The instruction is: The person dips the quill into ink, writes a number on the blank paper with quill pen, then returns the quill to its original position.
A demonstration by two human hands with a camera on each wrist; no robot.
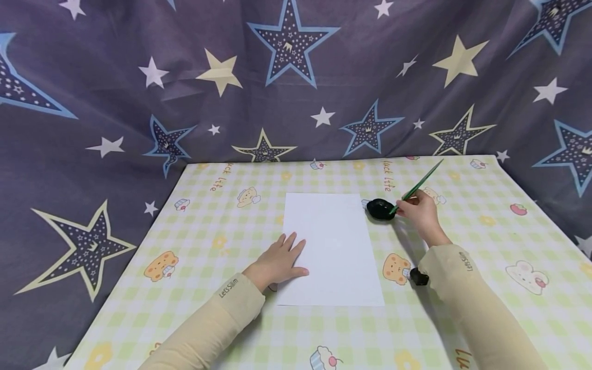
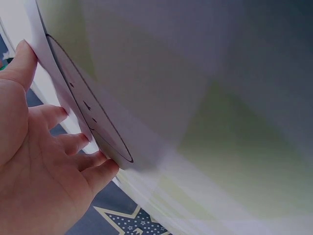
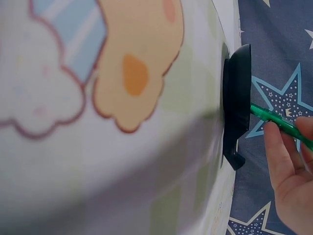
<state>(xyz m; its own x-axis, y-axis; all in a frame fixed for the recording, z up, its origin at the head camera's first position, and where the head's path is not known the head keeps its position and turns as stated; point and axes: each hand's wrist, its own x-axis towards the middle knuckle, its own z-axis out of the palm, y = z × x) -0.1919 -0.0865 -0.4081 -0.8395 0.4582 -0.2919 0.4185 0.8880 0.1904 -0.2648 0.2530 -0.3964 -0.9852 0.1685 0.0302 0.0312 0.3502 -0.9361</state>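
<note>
A white sheet of paper (image 1: 330, 249) lies flat on the table. My left hand (image 1: 277, 261) rests on its left edge, fingers spread and thumb out to the side; in the left wrist view the fingertips of that hand (image 2: 58, 161) touch the sheet and the tablecloth. To the right of the paper's upper corner sits a shallow black dish (image 1: 380, 209) with a short handle or spout, seen side-on in the right wrist view. My right hand (image 1: 420, 213) pinches a slim green brush (image 3: 276, 119) between thumb and fingers, its lower end hidden at the dish.
A small black object (image 1: 419, 277) lies beside the right sleeve, partly covered by it. Under everything spreads a checked tablecloth (image 1: 222, 205) printed with cartoons. A dark curtain with stars (image 1: 324, 92) hangs behind the table's far edge.
</note>
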